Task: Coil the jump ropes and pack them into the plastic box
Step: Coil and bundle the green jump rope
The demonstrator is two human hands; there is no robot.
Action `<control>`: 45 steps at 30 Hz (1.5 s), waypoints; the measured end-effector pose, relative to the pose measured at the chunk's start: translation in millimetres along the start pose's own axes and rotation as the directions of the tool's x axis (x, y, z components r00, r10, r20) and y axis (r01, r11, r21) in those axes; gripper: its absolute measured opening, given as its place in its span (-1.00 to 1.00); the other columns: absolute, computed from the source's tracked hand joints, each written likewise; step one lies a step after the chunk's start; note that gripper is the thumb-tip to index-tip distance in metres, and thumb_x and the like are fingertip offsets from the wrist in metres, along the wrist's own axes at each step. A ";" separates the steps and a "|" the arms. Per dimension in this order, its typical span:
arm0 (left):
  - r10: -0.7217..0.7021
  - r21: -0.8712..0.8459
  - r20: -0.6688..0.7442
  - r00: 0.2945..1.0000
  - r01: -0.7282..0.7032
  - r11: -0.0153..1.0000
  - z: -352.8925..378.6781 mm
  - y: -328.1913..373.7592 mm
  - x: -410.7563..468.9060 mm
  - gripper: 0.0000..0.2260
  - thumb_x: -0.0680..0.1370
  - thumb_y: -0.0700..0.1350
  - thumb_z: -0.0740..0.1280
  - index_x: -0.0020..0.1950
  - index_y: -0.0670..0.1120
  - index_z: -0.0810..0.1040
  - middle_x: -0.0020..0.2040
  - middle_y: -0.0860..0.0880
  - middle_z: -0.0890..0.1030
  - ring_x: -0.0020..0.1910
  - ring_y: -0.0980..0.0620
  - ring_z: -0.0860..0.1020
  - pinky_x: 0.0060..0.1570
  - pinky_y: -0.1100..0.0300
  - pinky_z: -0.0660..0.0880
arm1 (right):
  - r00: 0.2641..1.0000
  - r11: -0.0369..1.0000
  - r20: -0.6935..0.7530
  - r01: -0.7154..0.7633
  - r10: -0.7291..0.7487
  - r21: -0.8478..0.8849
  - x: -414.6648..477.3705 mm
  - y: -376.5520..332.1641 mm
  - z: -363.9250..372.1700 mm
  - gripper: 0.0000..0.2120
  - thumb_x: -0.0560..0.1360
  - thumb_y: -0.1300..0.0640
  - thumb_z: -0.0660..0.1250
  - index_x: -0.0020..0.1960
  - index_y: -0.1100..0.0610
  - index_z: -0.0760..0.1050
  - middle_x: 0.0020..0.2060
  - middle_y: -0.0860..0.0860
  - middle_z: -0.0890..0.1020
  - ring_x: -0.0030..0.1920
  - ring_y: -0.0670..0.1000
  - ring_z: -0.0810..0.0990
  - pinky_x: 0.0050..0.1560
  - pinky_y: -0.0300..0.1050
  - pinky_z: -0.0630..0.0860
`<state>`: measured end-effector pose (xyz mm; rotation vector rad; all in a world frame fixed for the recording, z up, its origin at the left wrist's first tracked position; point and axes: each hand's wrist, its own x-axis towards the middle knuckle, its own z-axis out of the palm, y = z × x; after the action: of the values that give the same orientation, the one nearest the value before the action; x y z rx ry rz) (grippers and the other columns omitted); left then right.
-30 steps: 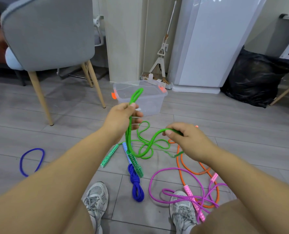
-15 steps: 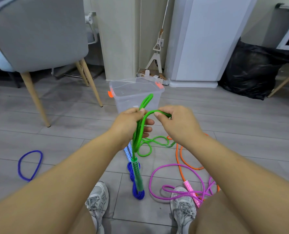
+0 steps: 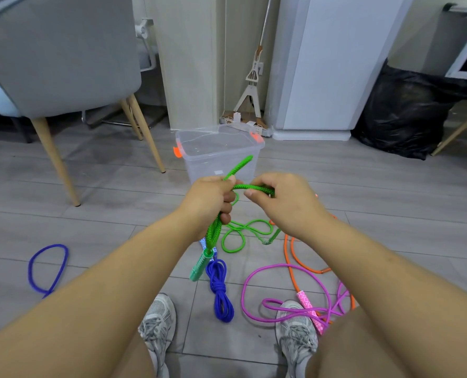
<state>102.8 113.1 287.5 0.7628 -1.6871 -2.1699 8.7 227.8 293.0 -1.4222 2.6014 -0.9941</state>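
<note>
Grey plank flooring runs back to a white cabinet, with a grey chair on the left and a black bag on the right. From where the person stands, the clear plastic box sits open on the floor just beyond the hands.

Both hands are raised in front of it, close together. The left hand is clenched round a bundle of doubled strands of the green rope; a loop sticks up above the fist and the green handle dangles below. The right hand pinches a strand of the same rope beside the left thumb. The rest of the green rope lies in loose curls on the floor under the hands.

Near the grey shoes lie a coiled blue rope, a purple rope with a pink handle, and an orange rope. A blue loop lies well apart to the left.
</note>
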 end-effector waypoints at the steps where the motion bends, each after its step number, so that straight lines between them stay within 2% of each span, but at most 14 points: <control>1: -0.002 -0.014 0.006 1.000 0.002 1.000 -1.9 2.1 0.7 -0.84 0.63 -0.11 0.17 -0.04 -0.15 0.49 -0.52 0.08 0.21 -0.60 0.15 0.14 -0.46 0.29 0.12 | 1.000 1.000 0.008 -0.005 0.004 0.010 -0.7 2.3 -1.8 -0.82 0.50 -0.02 0.31 -0.11 0.09 0.58 -0.41 -0.04 0.49 -0.36 -0.07 0.40 -0.39 -0.25 0.26; 5: 0.031 -0.032 0.030 0.999 -0.030 0.999 -17.6 12.0 2.4 -0.95 0.55 -0.19 0.29 -0.10 -0.11 0.44 -0.48 0.07 0.18 -0.59 0.17 0.12 -0.52 0.33 0.10 | 0.998 0.998 0.036 -0.050 0.049 0.033 -3.4 18.0 -13.7 -0.76 0.48 -0.06 0.33 -0.21 0.10 0.55 -0.49 -0.04 0.40 -0.43 -0.10 0.34 -0.44 -0.28 0.21; 9: 0.100 -0.022 -0.044 0.994 -0.101 0.995 -34.1 17.6 3.5 -0.85 0.50 -0.37 0.30 -0.08 -0.12 0.48 -0.47 0.06 0.29 -0.60 0.18 0.16 -0.56 0.35 0.14 | 0.992 0.990 0.001 -0.124 0.124 0.063 -8.1 40.6 -27.4 -0.69 0.47 -0.09 0.33 -0.28 0.12 0.53 -0.49 0.00 0.39 -0.44 -0.07 0.32 -0.46 -0.28 0.22; 12: 0.138 -0.065 -0.080 0.987 -0.144 0.987 -43.6 21.5 4.0 -0.92 0.53 -0.30 0.29 -0.07 -0.13 0.47 -0.48 0.07 0.23 -0.61 0.19 0.13 -0.58 0.36 0.13 | 0.989 0.988 -0.031 -0.139 0.142 0.073 -13.3 56.1 -36.7 -0.76 0.49 -0.02 0.32 -0.28 0.09 0.51 -0.48 -0.02 0.37 -0.46 -0.12 0.33 -0.43 -0.30 0.23; 15: 0.174 -0.049 -0.085 0.981 -0.178 0.983 -49.3 21.3 3.6 -0.91 0.56 -0.25 0.27 -0.13 -0.12 0.44 -0.53 0.10 0.21 -0.60 0.18 0.12 -0.58 0.38 0.13 | 0.987 0.982 -0.057 -0.142 0.149 0.121 -18.1 62.3 -41.5 -0.88 0.54 0.10 0.27 -0.15 0.05 0.52 -0.43 -0.06 0.39 -0.43 -0.20 0.39 -0.40 -0.40 0.28; 18: 0.178 -0.041 -0.057 0.982 -0.180 0.983 -46.6 19.9 2.6 -0.90 0.55 -0.29 0.25 -0.13 -0.12 0.41 -0.53 0.12 0.21 -0.60 0.19 0.11 -0.57 0.38 0.10 | 0.979 0.951 -0.103 -0.140 0.174 0.276 -16.9 58.6 -39.4 -0.83 0.58 0.21 0.19 -0.01 0.03 0.54 -0.39 -0.05 0.37 -0.42 -0.13 0.32 -0.40 -0.37 0.27; 21: 0.154 -0.072 -0.054 0.987 -0.158 0.985 -39.7 19.2 2.5 -0.94 0.60 -0.18 0.21 -0.03 -0.16 0.42 -0.52 0.10 0.18 -0.59 0.18 0.10 -0.54 0.37 0.07 | 0.975 0.896 -0.145 -0.089 0.168 0.434 -10.6 46.1 -31.3 -0.73 0.57 0.25 0.19 0.00 -0.09 0.53 -0.33 -0.02 0.35 -0.39 -0.14 0.30 -0.32 -0.28 0.30; 24: 0.141 -0.113 -0.055 0.988 -0.147 0.983 -28.9 17.0 0.9 -0.79 0.63 -0.05 0.16 -0.08 -0.16 0.44 -0.52 0.07 0.21 -0.60 0.17 0.12 -0.54 0.36 0.10 | 0.975 0.885 -0.159 -0.067 0.157 0.462 -3.9 31.3 -16.2 -0.83 0.55 0.20 0.23 0.01 0.05 0.59 -0.38 -0.04 0.36 -0.35 -0.07 0.33 -0.19 -0.17 0.26; 28: 0.149 -0.185 -0.075 0.986 -0.161 0.970 -12.8 16.3 -0.8 -0.74 0.63 0.01 0.13 -0.15 -0.13 0.38 -0.50 0.03 0.25 -0.60 0.15 0.15 -0.54 0.34 0.14 | 0.960 0.807 -0.141 -0.120 0.243 0.578 3.8 10.9 3.7 -0.86 0.53 0.22 0.27 -0.11 -0.01 0.42 -0.43 -0.04 0.49 -0.49 -0.19 0.41 -0.32 -0.15 0.31; 32: 0.195 -0.202 -0.121 0.973 -0.217 0.955 -2.9 16.2 0.0 -0.74 0.64 -0.02 0.12 -0.15 -0.14 0.40 -0.34 -0.03 0.33 -0.60 0.15 0.18 -0.57 0.31 0.19 | 0.966 0.852 -0.144 -0.112 0.214 0.511 5.4 -7.2 10.9 -0.86 0.50 0.17 0.32 -0.20 0.03 0.41 -0.39 0.00 0.57 -0.50 -0.23 0.45 -0.36 -0.24 0.35; 34: 0.206 -0.174 -0.146 0.968 -0.230 0.957 -0.2 15.4 1.5 -0.75 0.65 -0.05 0.13 -0.10 -0.17 0.45 -0.26 -0.05 0.33 -0.59 0.14 0.20 -0.57 0.30 0.21 | 0.974 0.862 -0.142 -0.081 0.174 0.500 5.1 -14.0 11.5 -0.86 0.50 0.17 0.32 -0.21 0.02 0.43 -0.38 -0.02 0.58 -0.43 -0.19 0.49 -0.35 -0.30 0.39; 36: 0.208 -0.147 -0.174 0.962 -0.235 0.961 2.4 15.0 3.2 -0.76 0.64 -0.07 0.14 -0.06 -0.19 0.48 -0.21 -0.05 0.32 -0.58 0.15 0.22 -0.56 0.30 0.21 | 0.982 0.877 -0.141 -0.046 0.128 0.478 4.4 -18.5 12.4 -0.87 0.50 0.17 0.33 -0.20 0.03 0.45 -0.35 -0.03 0.58 -0.29 -0.08 0.55 -0.24 -0.25 0.45; 40: 0.202 -0.130 -0.223 0.954 -0.234 0.963 4.5 15.5 7.5 -0.80 0.64 -0.10 0.15 -0.08 -0.16 0.48 -0.20 -0.04 0.33 -0.59 0.17 0.25 -0.55 0.30 0.21 | 0.982 0.914 -0.185 0.033 0.046 0.405 3.3 -20.2 13.1 -0.99 0.50 0.17 0.33 -0.10 0.08 0.51 -0.30 -0.10 0.57 -0.19 -0.02 0.57 -0.16 -0.22 0.44; 45: 0.196 -0.202 -0.217 0.956 -0.241 0.949 4.6 18.5 7.3 -0.77 0.65 -0.10 0.13 -0.08 -0.17 0.48 -0.23 -0.04 0.32 -0.56 0.16 0.24 -0.53 0.30 0.20 | 0.981 0.908 -0.194 0.072 0.011 0.413 0.1 -19.8 14.9 -0.90 0.50 0.18 0.33 -0.12 0.01 0.45 -0.26 -0.13 0.57 -0.17 -0.05 0.58 -0.20 -0.33 0.42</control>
<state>92.5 108.0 304.4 0.6652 -1.3307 -2.0164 28.0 212.4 291.7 -1.3124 2.2783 -1.6474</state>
